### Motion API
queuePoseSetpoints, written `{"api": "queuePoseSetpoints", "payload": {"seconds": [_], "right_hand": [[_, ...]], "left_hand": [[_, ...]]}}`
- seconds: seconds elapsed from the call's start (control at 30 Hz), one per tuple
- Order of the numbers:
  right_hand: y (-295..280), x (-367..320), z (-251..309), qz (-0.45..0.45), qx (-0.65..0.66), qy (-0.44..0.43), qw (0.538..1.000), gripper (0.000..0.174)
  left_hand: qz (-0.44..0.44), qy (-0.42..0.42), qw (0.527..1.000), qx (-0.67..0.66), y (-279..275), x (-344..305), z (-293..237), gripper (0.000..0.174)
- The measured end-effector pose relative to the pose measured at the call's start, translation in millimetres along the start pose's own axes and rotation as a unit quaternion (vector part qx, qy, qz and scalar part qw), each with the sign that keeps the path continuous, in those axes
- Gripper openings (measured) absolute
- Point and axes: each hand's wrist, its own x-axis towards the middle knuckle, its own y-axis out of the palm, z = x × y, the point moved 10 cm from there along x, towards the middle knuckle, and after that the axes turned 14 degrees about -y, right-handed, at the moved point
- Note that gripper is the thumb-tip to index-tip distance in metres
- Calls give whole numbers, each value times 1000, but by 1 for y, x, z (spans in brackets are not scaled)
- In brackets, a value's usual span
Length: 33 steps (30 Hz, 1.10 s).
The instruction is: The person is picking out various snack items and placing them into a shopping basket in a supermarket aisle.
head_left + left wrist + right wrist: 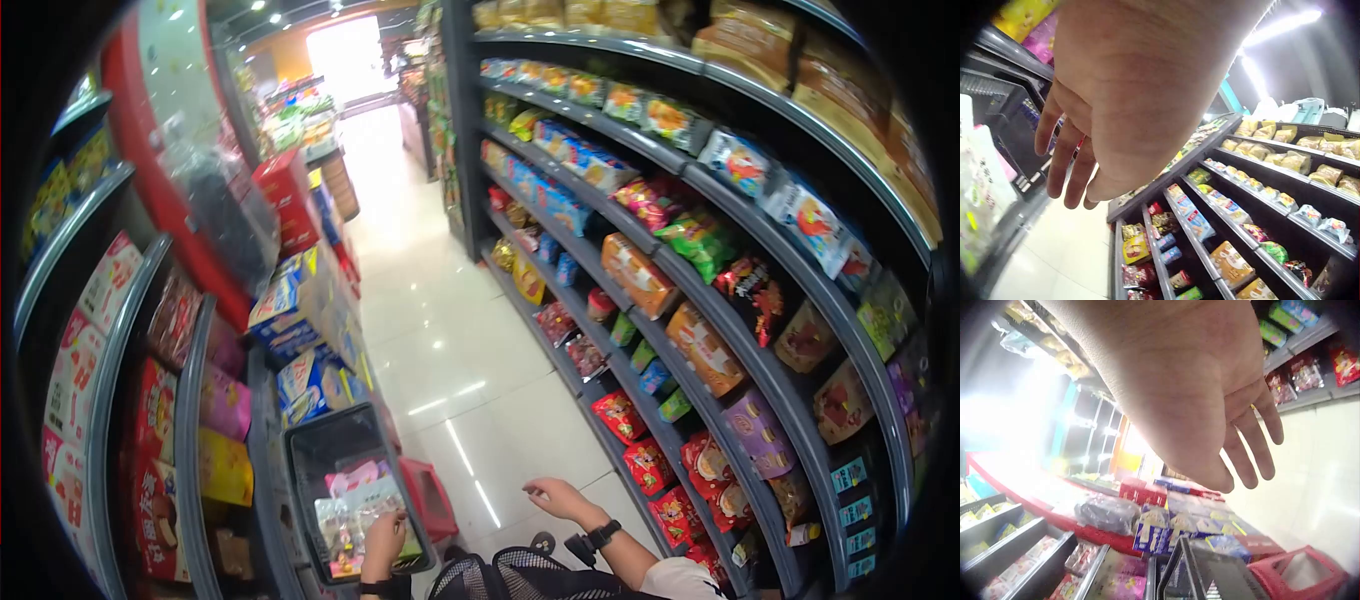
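Observation:
A dark plastic shopping basket (345, 430) stands beside the left shelves, with several bagged snacks (350, 520) and a pink packet inside. My left hand (385, 538) hangs over the basket's near right side. In the left wrist view its fingers (1066, 169) droop loosely and hold nothing, while the basket's contents show at the far left. Out over the aisle, my right hand (562, 500) is between the basket and the right-hand shelves. The right wrist view shows its relaxed, spread fingers (1247, 456) with nothing in them.
Shelves of bagged snacks (700, 250) line the right side. On the left are shelves with boxes and packets (155, 430). A red plastic stool-like frame (428, 498) stands beside the basket. Stacked blue cartons (290, 300) flank the tiled aisle (440, 330).

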Motion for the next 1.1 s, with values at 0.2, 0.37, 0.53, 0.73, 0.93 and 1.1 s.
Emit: {"api": "queuePoseSetpoints", "payload": {"seconds": [0.2,0.37,0.53,0.73,0.93,1.1], "right_hand": [[-81,-120,-65,-114,-7,107,988,26],[-123,-184,-81,-188,-12,149,971,25],[-160,-208,-75,-262,-20,170,950,24],[-218,-218,-63,-357,-70,149,919,22],[-302,-196,-28,-416,-158,173,879,22],[-403,-154,35,-494,-292,94,813,24]], "left_hand": [[45,97,993,40,49,16,-144,19],[128,170,976,48,91,8,-231,20],[178,219,957,71,119,17,-268,21],[207,271,938,70,141,32,-306,23],[243,290,924,62,168,84,-321,23],[268,305,911,65,181,152,-351,23]]}}
